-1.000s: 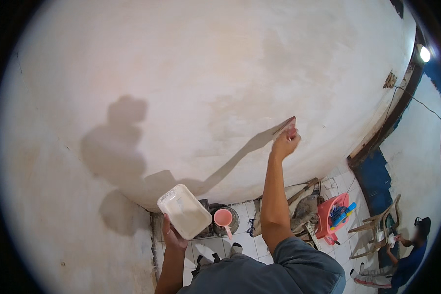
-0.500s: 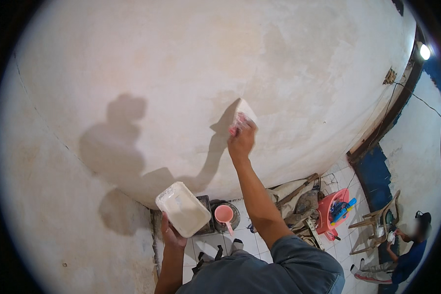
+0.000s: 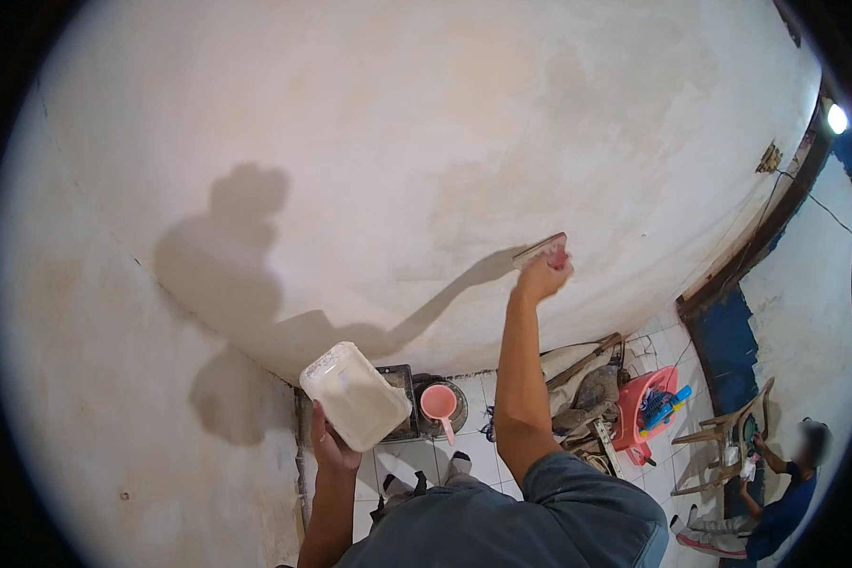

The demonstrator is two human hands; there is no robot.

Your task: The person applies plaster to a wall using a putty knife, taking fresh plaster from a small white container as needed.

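My left hand (image 3: pixel 335 449) grips the edge of a white rectangular tub (image 3: pixel 356 398), tilted, with whitish residue on its rim and inside. At the end of my outstretched arm, my right hand (image 3: pixel 543 281) is closed round a wide putty knife (image 3: pixel 541 248) with a reddish grip. Its blade is seen nearly edge-on, against or close to the pale plastered wall (image 3: pixel 350 189); whether it touches I cannot tell. Greyish, damp-looking patches mark the wall above and left of the knife. My shadow falls across the wall to the left.
Below the wall stand a pink dipper (image 3: pixel 438 401) on a dark round container and a black tray (image 3: pixel 403 383). Further right are crumpled sacks (image 3: pixel 587 393), a pink tub (image 3: pixel 634 417) holding tools, and a wooden chair (image 3: pixel 715 431). Another person (image 3: pixel 786 511) is at the far right.
My right hand has moved right and slightly down along the wall, and the putty knife has turned from blade-up to nearly edge-on. My left hand keeps the tub in about the same place.
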